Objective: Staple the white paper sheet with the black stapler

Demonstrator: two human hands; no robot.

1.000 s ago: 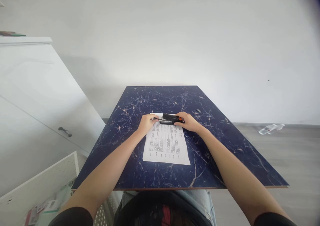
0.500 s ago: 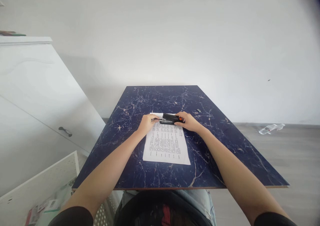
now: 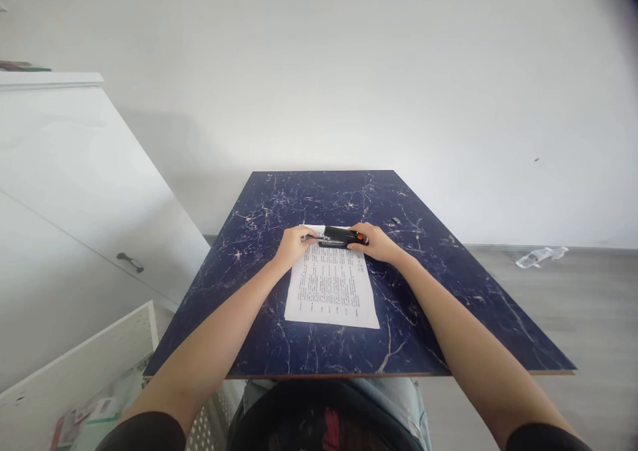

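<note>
A black stapler (image 3: 340,237) with an orange spot lies across the top part of a printed white paper (image 3: 331,288). My right hand (image 3: 375,241) is wrapped round the stapler's right end. My left hand (image 3: 294,244) pinches a thin dark piece that sticks out at the stapler's left end; its far part meets the metal inside the stapler. The stapler's two arms look slightly apart at that end. Whether the paper is one sheet or a stack, I cannot tell.
The dark blue marbled table (image 3: 319,198) bears a small dark item (image 3: 395,220) beyond my right hand. A white cabinet (image 3: 90,192) and an open drawer (image 3: 80,351) stand at the left. Clear plastic (image 3: 541,257) lies on the floor at the right.
</note>
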